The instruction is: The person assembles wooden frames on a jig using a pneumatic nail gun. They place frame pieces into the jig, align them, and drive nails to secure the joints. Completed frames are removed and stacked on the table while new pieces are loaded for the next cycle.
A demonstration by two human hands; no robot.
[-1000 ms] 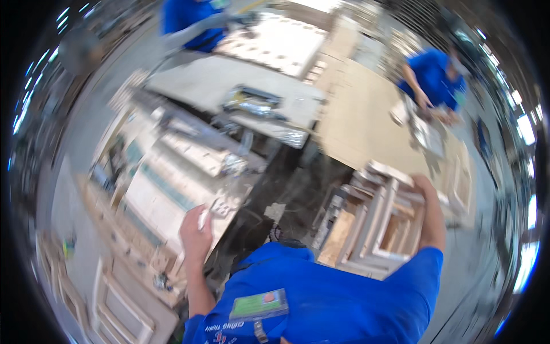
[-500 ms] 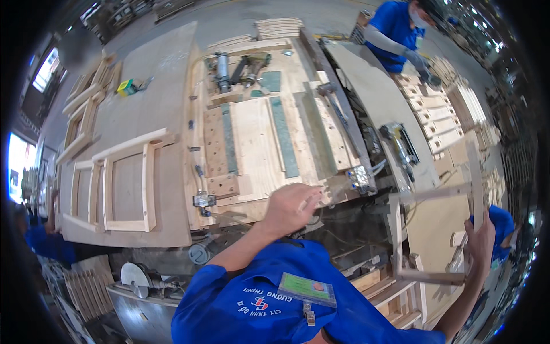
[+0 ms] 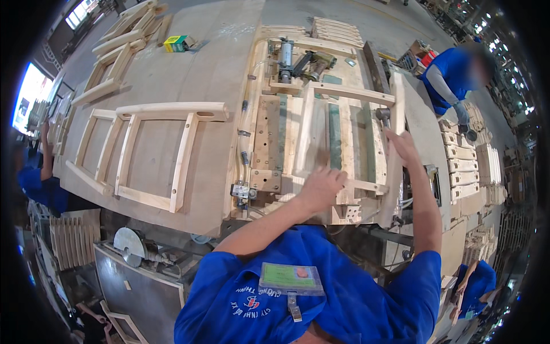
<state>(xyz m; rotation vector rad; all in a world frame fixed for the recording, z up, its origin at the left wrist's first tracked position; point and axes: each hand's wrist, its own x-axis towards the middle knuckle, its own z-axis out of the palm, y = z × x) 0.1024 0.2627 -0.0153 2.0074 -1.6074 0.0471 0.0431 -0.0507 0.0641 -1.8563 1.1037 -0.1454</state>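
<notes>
A rectangular wooden frame [image 3: 355, 93] is over the fixture bed [image 3: 266, 132]; I cannot tell whether it rests there. My right hand [image 3: 404, 148] grips its long right rail. Beside the frame's near rail is my left hand [image 3: 325, 186], its fingers curled in; what they hold, if anything, is hidden. Inside the frame's outline a hammer [image 3: 383, 116] shows its head, while green strips [image 3: 334, 132] line the bed below.
Left, assembled wooden frames [image 3: 189, 160] lie on a board [image 3: 212, 74], with a green-yellow box [image 3: 176, 43] behind. Pneumatic tools [image 3: 286, 60] sit at the bed's far end. A co-worker [image 3: 444, 80] stands far right by stacked slats [image 3: 463, 163]. A disc machine [image 3: 130, 246] stands near left.
The wooden frame has come from the right side to over the fixture bed, carried by my right hand. My left hand stays near the bed's front edge. The view has turned rightward.
</notes>
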